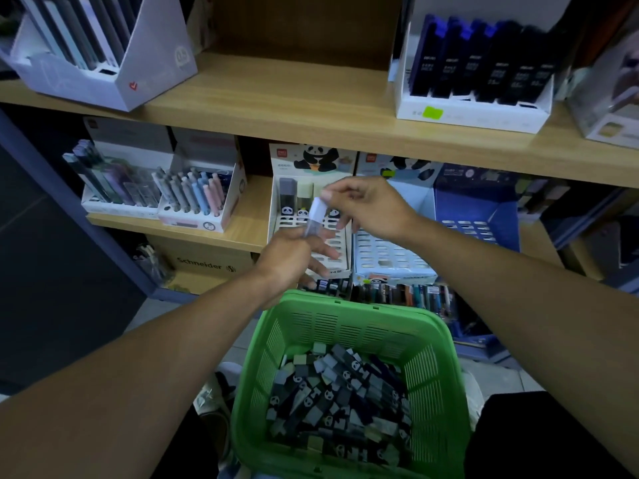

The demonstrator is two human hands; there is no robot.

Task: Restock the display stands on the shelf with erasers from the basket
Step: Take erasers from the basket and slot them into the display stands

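Note:
A green plastic basket (pixel 349 307) sits low in front of me, filled with several panda-print erasers (pixel 345 402). One blurred white-and-grey eraser (pixel 315 216) hangs in the air before the white panda display stand (pixel 340 243) on the middle shelf. My right hand (pixel 370 210) pinches its top end. My left hand (pixel 290 252) holds its lower end at the thumb, the other fingers stretched out over the stand's slots. In the stand's back row stand a grey eraser (pixel 287 198) and a pale one (pixel 305 200). Beside it is a pale blue stand (pixel 390 252).
Pen displays (pixel 193 198) stand at the left of the same wooden shelf (pixel 242 233), a dark blue stand (pixel 479 209) at the right. White display boxes (pixel 473 108) sit on the shelf above. A cardboard box (pixel 204 262) and more pens (pixel 404 293) lie below.

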